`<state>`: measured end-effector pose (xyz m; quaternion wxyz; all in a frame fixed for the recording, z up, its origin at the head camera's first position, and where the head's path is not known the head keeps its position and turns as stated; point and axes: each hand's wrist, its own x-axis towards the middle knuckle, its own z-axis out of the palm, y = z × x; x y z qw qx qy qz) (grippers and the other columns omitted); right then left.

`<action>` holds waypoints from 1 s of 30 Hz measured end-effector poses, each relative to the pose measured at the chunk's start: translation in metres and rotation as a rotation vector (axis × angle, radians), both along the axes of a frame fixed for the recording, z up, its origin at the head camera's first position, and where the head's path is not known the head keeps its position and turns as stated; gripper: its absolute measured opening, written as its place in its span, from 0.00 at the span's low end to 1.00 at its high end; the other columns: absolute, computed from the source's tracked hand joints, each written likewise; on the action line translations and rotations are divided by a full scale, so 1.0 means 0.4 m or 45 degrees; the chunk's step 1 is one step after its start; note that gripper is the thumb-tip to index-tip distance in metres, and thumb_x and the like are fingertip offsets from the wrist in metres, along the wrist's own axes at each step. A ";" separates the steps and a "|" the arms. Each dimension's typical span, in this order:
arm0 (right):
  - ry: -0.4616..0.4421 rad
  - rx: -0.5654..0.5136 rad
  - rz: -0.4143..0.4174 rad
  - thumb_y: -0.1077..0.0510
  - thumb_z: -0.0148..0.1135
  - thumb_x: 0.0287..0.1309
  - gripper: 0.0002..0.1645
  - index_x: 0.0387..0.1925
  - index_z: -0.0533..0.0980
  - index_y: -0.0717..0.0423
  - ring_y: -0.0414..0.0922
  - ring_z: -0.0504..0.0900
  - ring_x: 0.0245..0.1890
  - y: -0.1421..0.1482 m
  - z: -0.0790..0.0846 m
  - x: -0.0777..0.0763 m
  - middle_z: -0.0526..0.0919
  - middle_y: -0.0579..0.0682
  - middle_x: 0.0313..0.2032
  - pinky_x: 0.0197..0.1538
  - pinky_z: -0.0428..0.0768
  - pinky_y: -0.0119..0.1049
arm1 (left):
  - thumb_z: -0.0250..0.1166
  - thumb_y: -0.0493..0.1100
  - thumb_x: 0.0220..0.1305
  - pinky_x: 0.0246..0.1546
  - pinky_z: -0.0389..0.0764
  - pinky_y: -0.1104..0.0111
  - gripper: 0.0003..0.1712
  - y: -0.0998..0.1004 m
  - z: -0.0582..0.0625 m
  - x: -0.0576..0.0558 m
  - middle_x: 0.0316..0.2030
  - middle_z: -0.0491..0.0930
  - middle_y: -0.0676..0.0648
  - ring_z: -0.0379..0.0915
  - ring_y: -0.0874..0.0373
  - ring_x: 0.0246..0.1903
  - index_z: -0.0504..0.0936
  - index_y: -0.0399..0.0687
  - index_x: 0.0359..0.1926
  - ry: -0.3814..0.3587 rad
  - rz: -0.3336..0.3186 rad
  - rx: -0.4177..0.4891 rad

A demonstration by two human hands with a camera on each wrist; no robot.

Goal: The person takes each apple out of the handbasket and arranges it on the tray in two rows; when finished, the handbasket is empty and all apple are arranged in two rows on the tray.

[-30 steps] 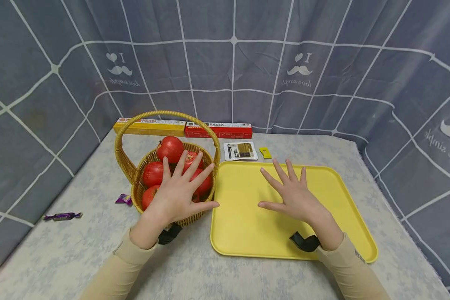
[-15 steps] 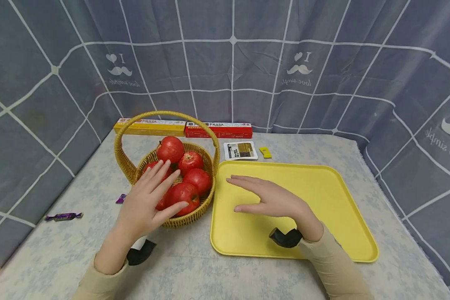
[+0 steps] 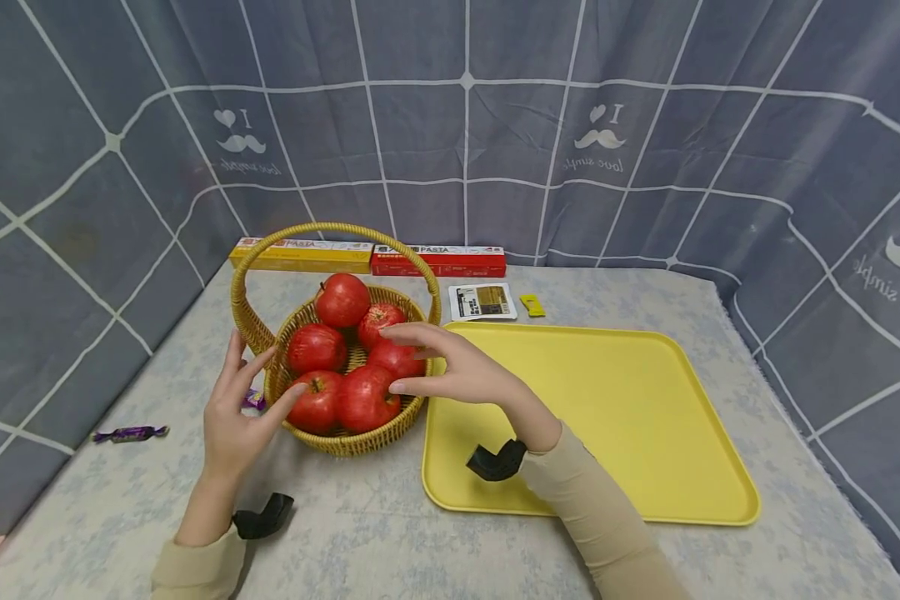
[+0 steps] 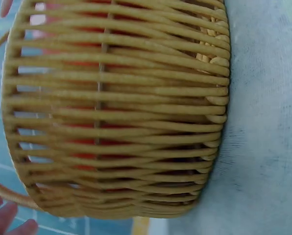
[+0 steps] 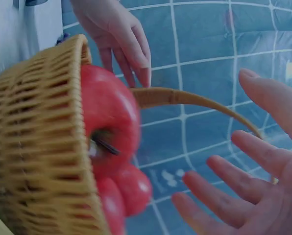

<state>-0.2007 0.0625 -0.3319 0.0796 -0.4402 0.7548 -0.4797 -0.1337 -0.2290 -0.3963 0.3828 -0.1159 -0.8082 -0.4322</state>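
Observation:
A woven wicker basket point(image 3: 348, 443) with a tall arched handle point(image 3: 330, 227) holds several red apples point(image 3: 317, 347). My left hand point(image 3: 232, 425) is at the basket's left side, fingers spread and thumb toward the near rim, holding nothing. My right hand point(image 3: 468, 371) reaches across the basket's right rim, and its fingers overlap the right-hand apples in the head view. In the right wrist view, the right hand's fingers point(image 5: 224, 196) are spread with nothing in them, beside an apple point(image 5: 109, 117) showing its stem. The basket wall point(image 4: 121, 107) fills most of the left wrist view.
A yellow tray point(image 3: 570, 467) lies right of the basket. Behind stand a yellow pasta box point(image 3: 300, 257) and a red one point(image 3: 438, 262). A white packet point(image 3: 482, 302), a small yellow packet point(image 3: 532, 305) and purple-wrapped candies point(image 3: 130, 434) lie around. A grey curtain point(image 3: 525, 142) encloses the table.
My left hand has moved left off the apples to the basket's left side. My right hand has swung left from over the tray to the basket's right rim. The basket stays put.

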 end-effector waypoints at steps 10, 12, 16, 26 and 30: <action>-0.058 0.006 -0.043 0.54 0.73 0.48 0.37 0.61 0.69 0.50 0.43 0.70 0.57 -0.062 -0.063 -0.013 0.70 0.45 0.59 0.59 0.70 0.37 | 0.70 0.32 0.53 0.57 0.62 0.81 0.36 -0.036 -0.020 -0.017 0.73 0.42 0.47 0.46 0.47 0.69 0.69 0.37 0.63 -0.571 -0.171 0.233; -0.056 0.032 -0.049 0.53 0.73 0.47 0.38 0.61 0.70 0.49 0.43 0.70 0.57 -0.067 -0.072 -0.014 0.71 0.45 0.58 0.58 0.71 0.35 | 0.69 0.34 0.55 0.55 0.62 0.85 0.35 -0.043 -0.024 -0.019 0.73 0.42 0.47 0.45 0.47 0.69 0.68 0.36 0.64 -0.614 -0.184 0.232; -0.046 0.097 -0.048 0.52 0.74 0.46 0.38 0.60 0.70 0.51 0.39 0.69 0.56 -0.076 -0.087 -0.015 0.70 0.45 0.58 0.55 0.74 0.34 | 0.68 0.37 0.57 0.53 0.62 0.86 0.35 -0.050 -0.030 -0.017 0.72 0.43 0.45 0.42 0.49 0.70 0.67 0.36 0.64 -0.681 -0.191 0.262; 0.154 0.264 -0.081 0.40 0.74 0.42 0.42 0.60 0.70 0.44 0.36 0.67 0.58 -0.095 -0.097 -0.007 0.70 0.40 0.59 0.57 0.71 0.33 | 0.67 0.41 0.59 0.45 0.64 0.90 0.35 -0.049 -0.035 -0.013 0.71 0.44 0.37 0.45 0.43 0.69 0.66 0.36 0.64 -0.791 -0.192 0.297; 0.248 0.327 -0.083 0.37 0.73 0.42 0.43 0.61 0.70 0.44 0.36 0.66 0.59 -0.106 -0.101 -0.002 0.71 0.39 0.58 0.60 0.67 0.34 | 0.67 0.43 0.59 0.47 0.63 0.90 0.34 -0.050 -0.038 -0.015 0.71 0.45 0.39 0.44 0.45 0.69 0.67 0.38 0.65 -0.812 -0.177 0.295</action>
